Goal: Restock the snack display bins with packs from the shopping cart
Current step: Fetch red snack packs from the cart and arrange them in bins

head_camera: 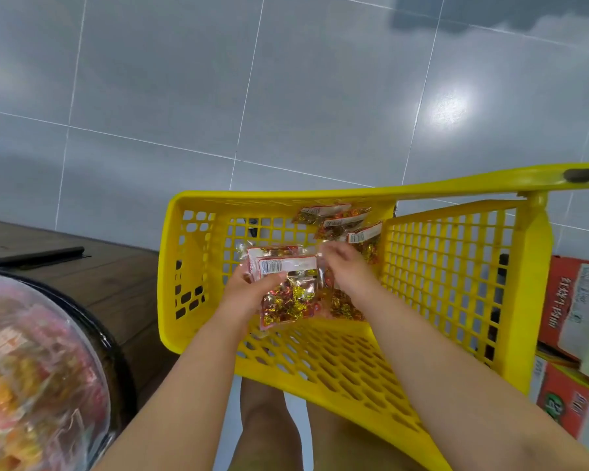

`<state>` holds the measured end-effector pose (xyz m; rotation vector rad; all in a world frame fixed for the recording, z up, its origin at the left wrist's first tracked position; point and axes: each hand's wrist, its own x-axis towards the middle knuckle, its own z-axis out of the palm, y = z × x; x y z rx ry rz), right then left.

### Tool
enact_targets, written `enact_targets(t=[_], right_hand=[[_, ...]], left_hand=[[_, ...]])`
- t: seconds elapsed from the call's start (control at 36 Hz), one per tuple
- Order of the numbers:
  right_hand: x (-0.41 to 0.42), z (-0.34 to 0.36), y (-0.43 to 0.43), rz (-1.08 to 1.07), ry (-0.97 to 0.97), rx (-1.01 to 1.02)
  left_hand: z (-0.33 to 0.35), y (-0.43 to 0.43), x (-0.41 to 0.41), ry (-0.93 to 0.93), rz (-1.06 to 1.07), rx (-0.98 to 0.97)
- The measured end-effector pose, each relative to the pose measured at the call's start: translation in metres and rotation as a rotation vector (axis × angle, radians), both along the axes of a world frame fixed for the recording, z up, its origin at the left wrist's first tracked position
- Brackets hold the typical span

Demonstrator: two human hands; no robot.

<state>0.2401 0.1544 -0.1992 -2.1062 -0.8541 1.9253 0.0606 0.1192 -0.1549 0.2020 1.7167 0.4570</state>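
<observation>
In the yellow plastic cart (286,196), the left hand (245,294) grips a clear pack of red-gold sweets (289,297); the right hand (346,271), its grip unclear, is nearer the spare packs (337,220) at the cart's far wall.

Both bare arms reach forward and go down into the yellow cart (337,355). The left hand (249,294) is inside the cart, near its middle. Its fingers are under a pack (288,300) and its thumb lies flat on top, so it holds the pack. The right hand (346,268) is just beside it, also inside the cart, with its back turned up. Its fingers (329,253) bend down at the pack's top corner. It is hard to tell if they pinch it. Two bare knees show under the cart's near edge
</observation>
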Motion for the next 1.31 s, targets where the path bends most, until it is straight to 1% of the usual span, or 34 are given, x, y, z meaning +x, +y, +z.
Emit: enact_targets(t=[0.03, 0.08, 0.11, 0.14, 0.25, 0.33, 0.42, 0.58, 0.72, 0.83, 0.89, 0.97, 1.06, 1.08, 1.14, 1.25, 1.31], right_hand=[[0.004, -0.005, 0.005, -0.071, -0.108, 0.022], [0.016, -0.016, 0.012, -0.155, -0.390, 0.099], [0.021, -0.022, 0.015, -0.173, -0.497, 0.119], [0.024, -0.027, 0.017, -0.164, -0.557, 0.107], [0.021, -0.048, 0.019, 0.094, -0.594, -0.056], [0.016, -0.060, 0.019, 0.175, -0.634, -0.137], [0.012, -0.064, 0.022, 0.114, -0.633, -0.171], [0.023, -0.055, 0.017, -0.061, -0.548, -0.042], [0.037, -0.027, -0.004, -0.158, -0.604, 0.052], [0.044, -0.004, -0.023, -0.273, -0.549, 0.116], [0.047, 0.007, -0.030, -0.385, -0.465, 0.110], [0.048, 0.029, -0.034, -0.563, -0.256, 0.001], [0.041, 0.058, -0.031, -0.673, 0.017, -0.098], [0.037, 0.069, -0.028, -0.660, 0.086, -0.114], [0.024, 0.090, -0.020, -0.554, 0.173, -0.139], [-0.009, 0.132, -0.004, -0.325, 0.213, -0.113], [-0.028, 0.154, 0.002, -0.258, 0.290, -0.107]], left_hand=[[-0.002, -0.001, 0.000, 0.007, 0.014, 0.013], [-0.003, -0.003, 0.000, 0.023, 0.030, 0.021], [-0.003, -0.004, -0.001, 0.039, 0.034, 0.017], [-0.004, -0.006, -0.001, 0.054, 0.043, 0.020], [-0.004, -0.010, 0.000, 0.085, 0.064, 0.048], [-0.003, -0.011, 0.000, 0.116, 0.029, 0.062], [-0.005, -0.014, -0.004, 0.138, -0.021, 0.067], [-0.006, -0.018, -0.010, 0.161, -0.025, 0.047], [-0.006, -0.021, -0.012, 0.150, 0.002, 0.045], [-0.001, -0.021, -0.014, 0.146, 0.000, 0.057], [0.005, -0.021, -0.015, 0.147, -0.003, 0.063], [0.018, -0.024, -0.018, 0.136, -0.007, 0.072], [0.039, -0.028, -0.024, 0.139, 0.010, 0.098], [0.048, -0.029, -0.026, 0.144, 0.018, 0.105], [0.066, -0.034, -0.031, 0.160, 0.047, 0.115], [0.105, -0.048, -0.048, 0.174, 0.123, 0.163], [0.124, -0.058, -0.059, 0.201, 0.190, 0.175]])
